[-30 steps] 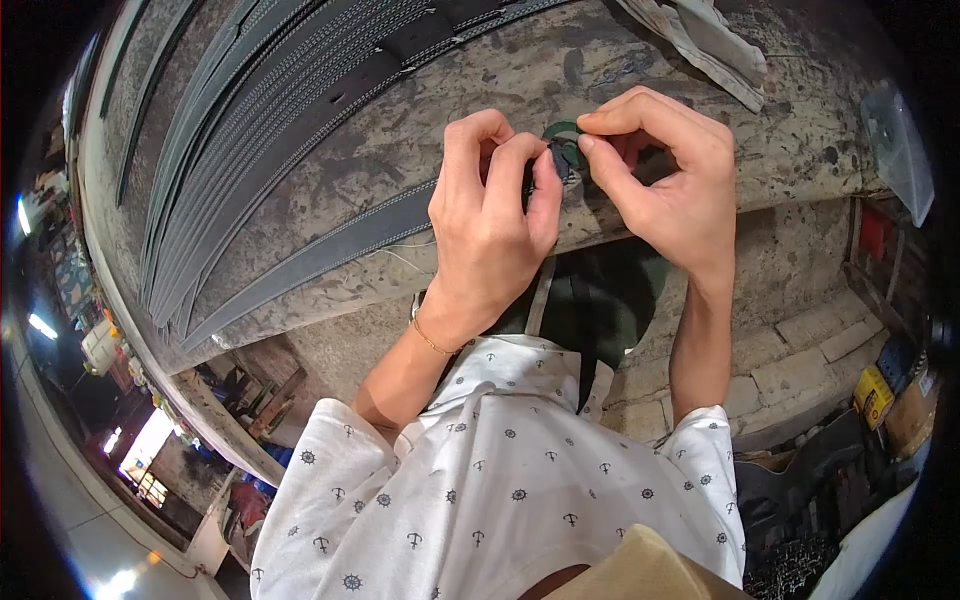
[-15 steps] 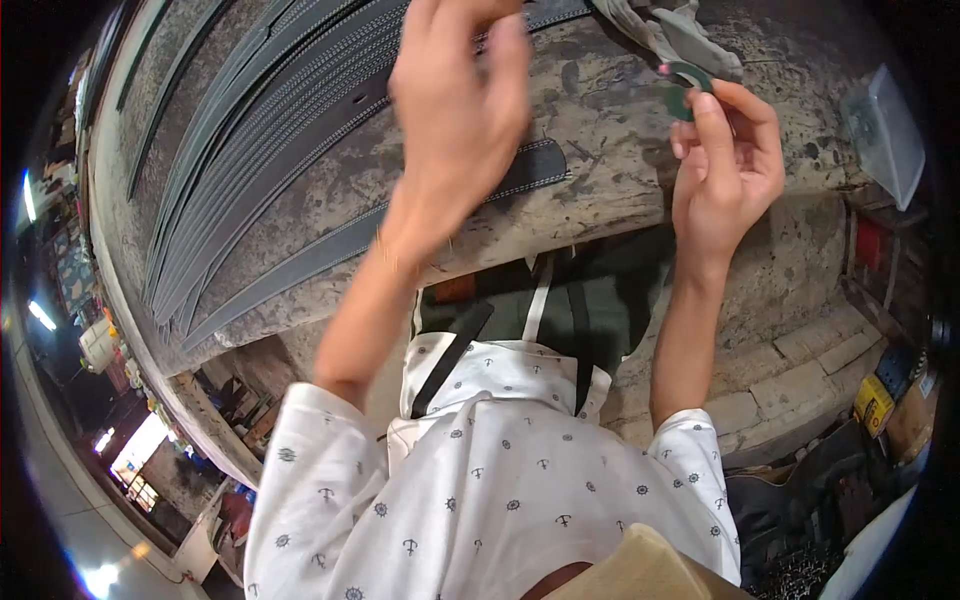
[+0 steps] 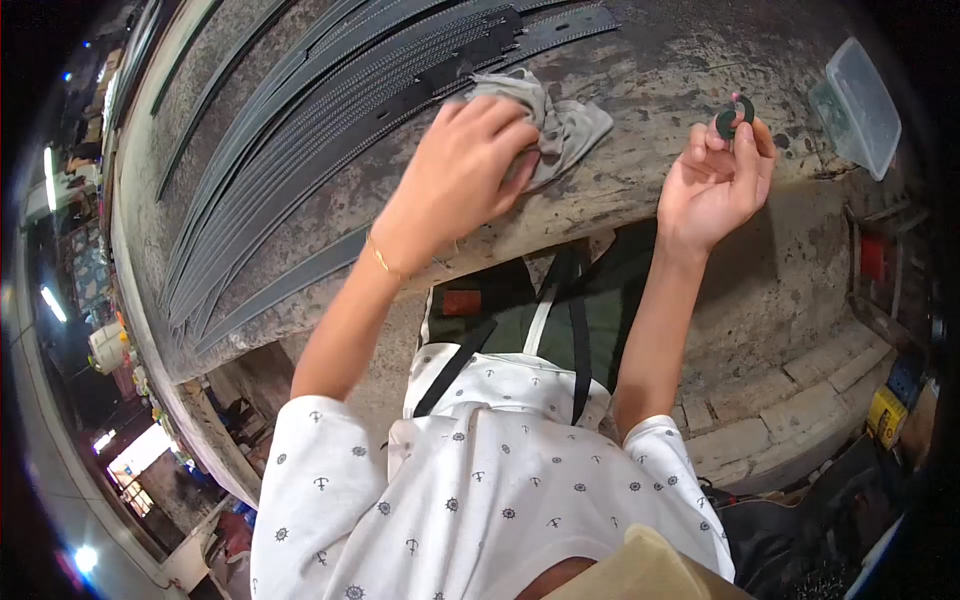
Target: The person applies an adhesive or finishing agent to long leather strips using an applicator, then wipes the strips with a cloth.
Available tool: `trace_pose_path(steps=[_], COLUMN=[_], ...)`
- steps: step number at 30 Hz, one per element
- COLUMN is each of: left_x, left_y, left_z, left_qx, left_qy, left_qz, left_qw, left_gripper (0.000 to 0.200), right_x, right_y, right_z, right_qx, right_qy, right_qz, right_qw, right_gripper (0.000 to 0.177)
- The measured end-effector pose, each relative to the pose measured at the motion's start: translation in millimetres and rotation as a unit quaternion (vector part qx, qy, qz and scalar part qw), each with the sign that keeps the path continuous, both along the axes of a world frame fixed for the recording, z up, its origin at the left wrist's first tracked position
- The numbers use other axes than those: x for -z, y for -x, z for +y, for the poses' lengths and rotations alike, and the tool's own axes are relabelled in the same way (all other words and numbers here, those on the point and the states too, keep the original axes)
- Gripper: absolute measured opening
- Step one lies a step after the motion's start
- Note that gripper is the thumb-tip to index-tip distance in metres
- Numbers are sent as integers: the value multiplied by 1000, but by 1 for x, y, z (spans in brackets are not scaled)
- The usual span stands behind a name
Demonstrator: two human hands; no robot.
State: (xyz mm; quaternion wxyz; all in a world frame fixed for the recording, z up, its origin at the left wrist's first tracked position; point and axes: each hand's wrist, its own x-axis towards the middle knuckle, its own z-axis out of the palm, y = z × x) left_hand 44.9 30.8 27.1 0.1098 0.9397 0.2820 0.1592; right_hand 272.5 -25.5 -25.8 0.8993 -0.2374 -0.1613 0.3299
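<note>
My left hand [image 3: 455,170] is closed on a crumpled grey cloth [image 3: 575,130], pressing it down on the stone bench. Beneath that hand and the cloth, the near end of a single dark belt strap [image 3: 290,285] is hidden. My right hand [image 3: 715,195] is raised over the bench's front edge. Its fingertips pinch a small dark green curved piece [image 3: 726,125], shaped like an open ring, with a pink spot at its top. I cannot make out exactly what the piece is.
Many dark straps with white stitching [image 3: 330,130] lie fanned out across the left of the bench [image 3: 650,120]. A clear plastic box [image 3: 860,110] stands at the right end. A yellow box [image 3: 885,415] sits low at the right.
My left hand has come down onto the cloth, which has moved left and nearer, over the strap's end. My right hand still holds the green piece, turned differently.
</note>
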Motion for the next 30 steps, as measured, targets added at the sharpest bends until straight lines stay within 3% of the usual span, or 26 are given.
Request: trace_pose_path(steps=[1,3,5,6,8,10,11,12,13,15,17,19,20,21,24,25,27,30], left_x=[-2,-9,-16,-27,-27,-20,-6,15,43,113,197,213,299,390,353,362,332,284], left_y=[10,31,42,45,65,97,95,109,127,176,247,256,321,351,344,300,319,296], left_z=[-8,-21,-28,-39,-77,-132,-160,-182,-201,-214,-229,-244,-280,-299,-295,-287,-239,-235], left_qx=[-3,-159,-332,-349,-289,-130,-184,-243,-300,-451,-357,-286,-297,-36,-67,-82,-108,-150], left_qy=[-1,-133,-182,-211,-236,46,223,284,341,344,566,665,663,678,662,655,629,597], left_qz=[2,66,-1,-14,-57,70,46,42,37,30,154,63,60,-46,1,20,62,127], left_qw=[1000,976,925,913,926,988,956,927,890,823,727,687,684,733,747,751,767,778], left_gripper=[23,28,26,31,27,18,8,6,7,17,28,37,37,37,38,38,39,40], right_x=[0,-3,-3,-2,-2,-5,-4,-4,-3,-5,-4,0,0,-2,-4,-4,-6,-6], right_y=[0,0,1,1,1,6,7,7,7,6,5,2,1,3,5,6,8,8], right_z=[1,4,3,4,2,1,1,1,1,2,2,4,3,3,3,1,4,5], right_qx=[-16,-31,-46,-47,-44,-32,-32,-32,-32,-35,-59,-69,-76,-84,-71,-77,-56,-60], right_qy=[-3,-9,-13,-12,-10,5,8,9,9,10,15,-12,-7,-10,1,3,21,33], right_qz=[16,14,14,5,-1,-22,-20,-30,-40,-44,-49,-52,-53,-48,-70,-70,-87,-96], right_qw=[1000,999,999,999,999,999,999,999,999,998,997,996,996,995,995,995,994,993], right_gripper=[10,11,12,12,13,13,13,13,13,14,14,14,14,14,13,13,13,13])
